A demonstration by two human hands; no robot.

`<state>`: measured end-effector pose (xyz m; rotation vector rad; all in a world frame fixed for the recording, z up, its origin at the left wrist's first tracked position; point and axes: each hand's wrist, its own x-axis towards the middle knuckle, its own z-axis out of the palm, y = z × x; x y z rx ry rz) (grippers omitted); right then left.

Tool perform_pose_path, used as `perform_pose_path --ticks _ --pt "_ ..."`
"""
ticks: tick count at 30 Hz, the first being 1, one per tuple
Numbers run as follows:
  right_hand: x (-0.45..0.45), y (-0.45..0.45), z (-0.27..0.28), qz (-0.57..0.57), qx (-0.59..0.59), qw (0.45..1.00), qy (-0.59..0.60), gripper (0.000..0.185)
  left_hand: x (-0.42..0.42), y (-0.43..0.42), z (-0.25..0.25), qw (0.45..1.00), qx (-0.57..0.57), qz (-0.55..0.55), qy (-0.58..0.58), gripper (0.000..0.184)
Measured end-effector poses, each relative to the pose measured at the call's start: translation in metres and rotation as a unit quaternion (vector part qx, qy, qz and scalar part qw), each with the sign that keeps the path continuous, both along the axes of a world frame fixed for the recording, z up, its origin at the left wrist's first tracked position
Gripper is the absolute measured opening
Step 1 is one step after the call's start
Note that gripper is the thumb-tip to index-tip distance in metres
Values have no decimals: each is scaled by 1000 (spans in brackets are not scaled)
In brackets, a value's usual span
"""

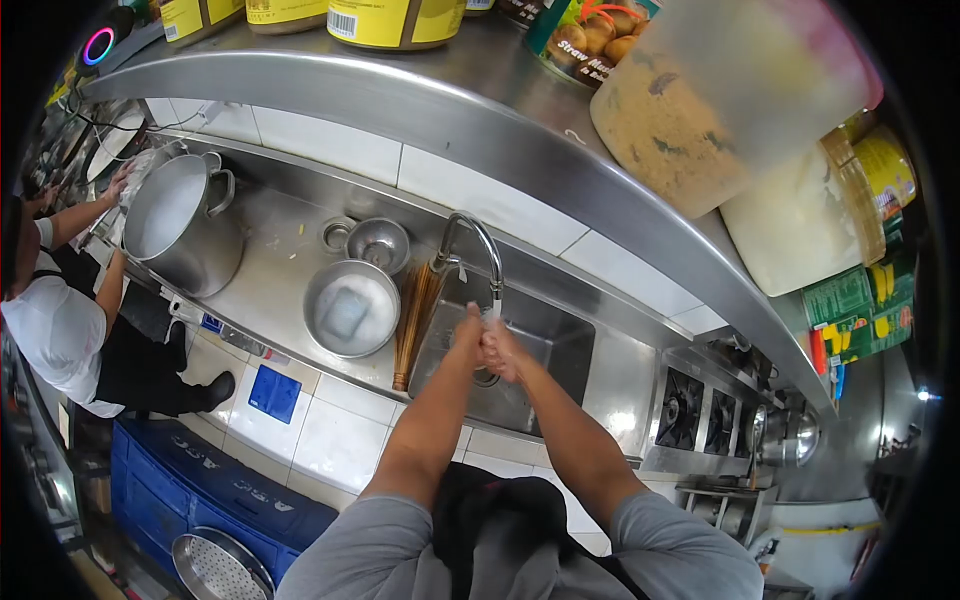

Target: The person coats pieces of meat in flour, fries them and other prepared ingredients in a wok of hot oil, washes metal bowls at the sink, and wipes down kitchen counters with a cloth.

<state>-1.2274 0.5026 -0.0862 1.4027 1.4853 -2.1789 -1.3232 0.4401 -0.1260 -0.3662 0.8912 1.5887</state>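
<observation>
Left hand (467, 335) and right hand (503, 352) clasped under tap (478, 233), frame centre; finger spread can't be told. Bowl (350, 309) left of them.

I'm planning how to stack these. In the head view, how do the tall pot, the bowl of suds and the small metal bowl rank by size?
Largest to smallest, as they look:
Tall pot
Bowl of suds
Small metal bowl

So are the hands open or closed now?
Left hand: under the tap; can't tell if open.
Right hand: against the left one; can't tell either.
</observation>
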Motion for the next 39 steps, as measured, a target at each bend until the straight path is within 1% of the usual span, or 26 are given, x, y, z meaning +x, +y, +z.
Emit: perform_pose_path --ticks 1,2,3,4,5,6,8,9,11,13,15,17,21,22,23,24,26,27,29,30,32,33,35,36,38,39 --pt "7 8 -20 -25 -170 971 164 56 0 6 -20 995 35 75 -56 15" --pt "12 13 -31 -47 -329 888 319 56 10 1 -7 995 35 74 -56 15" --pt "5 12 -18 -46 -329 887 320 56 25 -7 17 994 89 53 42 17" --pt "-8 3 10 -191 -268 912 246 55 36 -12 30 980 141 30 140 20" --pt "-16 -5 30 -332 -200 907 164 55 44 -13 28 980 138 30 142 20" --pt "-16 -9 31 -334 -204 906 163 55 53 -16 24 973 145 80 162 22" --pt "-16 -12 36 -296 -194 927 124 50 50 -14 14 962 153 130 183 25" --pt "-16 -14 41 -295 -194 928 123 50 38 -11 11 962 84 62 252 23" --pt "-13 -18 50 -94 -91 988 88 37 18 -10 24 948 13 -5 318 22" --pt "-8 -12 14 -108 -32 988 109 27 5 -19 67 995 -2 -15 98 17" --pt "-5 -11 2 -121 30 984 130 19 1 -16 49 993 52 -3 102 17" --pt "-5 -12 11 -142 254 937 193 17 1 -5 24 989 106 9 107 20" --pt "-8 2 11 -71 296 949 78 20 11 -4 -18 987 23 -37 155 21" --pt "-9 19 -28 45 495 863 86 22 13 -8 -21 985 22 -92 141 22" --pt "-11 30 -50 158 665 725 88 25 19 -11 -17 985 24 -92 143 22" --pt "-16 24 -36 156 666 724 89 25 26 -14 -9 980 -19 -105 166 21" --pt "-33 2 14 -52 417 907 -14 21 26 -17 2 972 -62 -117 194 20" --pt "-34 -1 18 -54 417 907 -13 21 25 -18 2 975 -48 -144 163 15" --pt "-33 -6 27 -40 450 892 8 20 18 -16 2 975 -34 -173 134 17" --pt "-30 -5 31 -44 452 891 10 20 4 -9 -9 978 -41 -102 179 21" --pt "-11 -6 38 130 544 821 -114 22 -28 4 -25 977 -47 -15 206 34" --pt "2 -13 51 247 456 835 -186 30 -50 11 -30 981 -44 -4 191 38" --pt "40 -40 38 364 580 686 -245 44 -109 39 -37 974 3 -132 185 27" --pt "62 -46 17 344 600 679 -247 38 -132 50 -62 974 163 -84 131 21" --pt "89 -38 25 336 588 684 -272 30 -169 76 -73 941 224 -96 233 14" --pt "104 -39 47 354 550 701 -284 28 -158 68 -27 945 185 -107 247 19"
